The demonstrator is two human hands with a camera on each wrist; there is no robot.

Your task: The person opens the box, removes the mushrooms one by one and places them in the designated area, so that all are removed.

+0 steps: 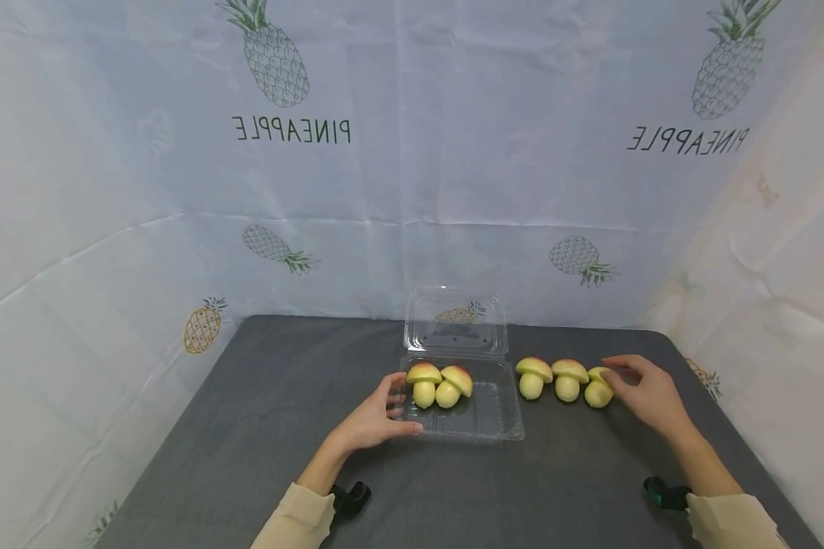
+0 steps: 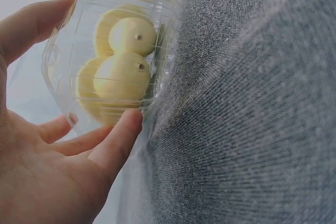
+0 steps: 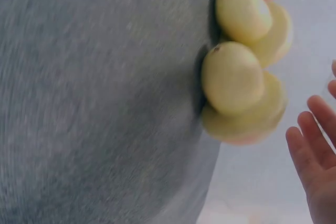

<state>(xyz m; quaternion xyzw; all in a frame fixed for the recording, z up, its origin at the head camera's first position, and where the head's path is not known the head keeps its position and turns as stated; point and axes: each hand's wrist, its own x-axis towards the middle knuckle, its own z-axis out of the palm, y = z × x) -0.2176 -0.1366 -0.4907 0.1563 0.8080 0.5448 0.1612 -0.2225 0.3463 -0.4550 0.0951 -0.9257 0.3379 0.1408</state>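
Note:
My left hand (image 1: 373,415) holds the left end of a clear plastic clamshell box (image 1: 494,404), thumb at its front edge and fingers along its left side. Two mushroom-shaped pieces, one (image 1: 423,385) beside a tilted one (image 1: 454,387), sit in the box's left half; both have yellow stems and reddish-yellow caps. My right hand (image 1: 647,393) hovers at the rightmost of three more mushroom pieces (image 1: 598,389), its fingers over the cap in the head view. In the right wrist view those fingers (image 3: 315,140) are spread apart from the nearest mushroom piece (image 3: 233,80).
The box's lid (image 1: 455,324) stands raised at the back, near the curtain (image 1: 398,183) printed with pineapples. Another mushroom piece (image 1: 568,380) and one more (image 1: 533,377) stand in a row right of the box on the dark grey table (image 1: 522,496).

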